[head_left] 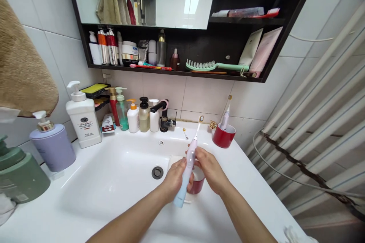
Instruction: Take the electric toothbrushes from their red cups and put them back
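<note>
An electric toothbrush (188, 165) with a handle fading from pink to light blue is held tilted over the sink, its head pointing up and away. My left hand (174, 179) is closed around the lower handle, thumb along the front. Close to the neck, my right hand (210, 167) grips the upper handle with its fingertips. Behind and below both hands a red cup (197, 186) is in the sink, partly hidden. A small spare brush head (185, 133) lies on the sink's back ledge.
The white sink (114, 171) has a dark drain (157, 172) and a black faucet (164, 115). Another red cup (224, 136) holds a second toothbrush (226, 115) at right. Several pump bottles (133, 117) line the back and left. A dark shelf cabinet (199, 51) overhangs, and pipes (313, 140) run along the right.
</note>
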